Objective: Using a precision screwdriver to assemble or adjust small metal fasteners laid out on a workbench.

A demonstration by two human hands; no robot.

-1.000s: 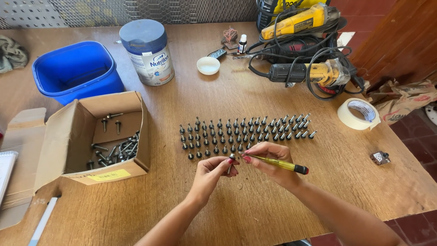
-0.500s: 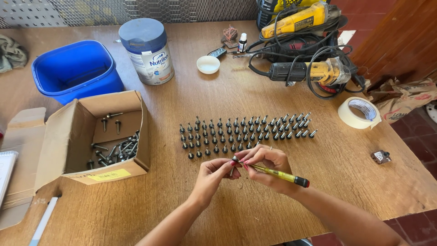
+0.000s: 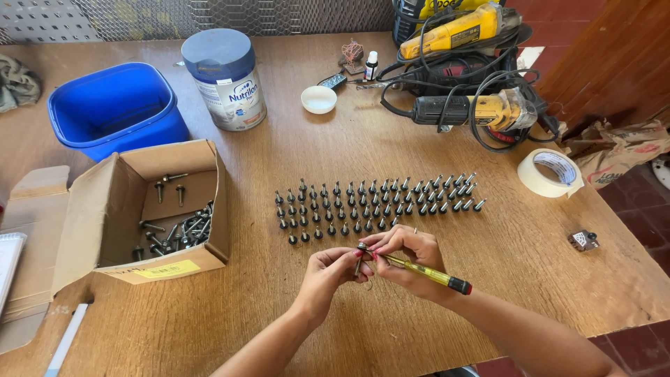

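Wooden and sunlit, the desk (image 3: 209,307) carries a sorting job mid-stride. Near its front edge, a person's left hand (image 3: 328,271) pinches 1 dark screw (image 3: 360,257) between fingertips, closed tight on it, while the right hand (image 3: 408,253) is clamped around a yellow-handled screwdriver (image 3: 427,273), its tip meeting the screw head so that one hand steadies what the other works. Both hands hover just above the desk, close to the body, where small parts are easiest to see.

Just beyond the hands, dozens of matching screws (image 3: 377,201) stand heads-down in 4 tidy rows at the desk's centre, lined up seemingly to be counted or kept apart from the loose stock. That stock lies in an open cardboard box (image 3: 125,209) toward the left edge, tipped on its side so the remaining screws can be reached easily. Behind it, near the far-left corner, sit a blue plastic tub (image 3: 115,108) and a tall tin with a blue lid (image 3: 225,78).

A roll of masking tape (image 3: 550,172) rests by the right edge. Corded power tools (image 3: 474,77) are heaped at the far-right corner, well apart from the hands, and a small white cap (image 3: 319,99) lies just beside them.
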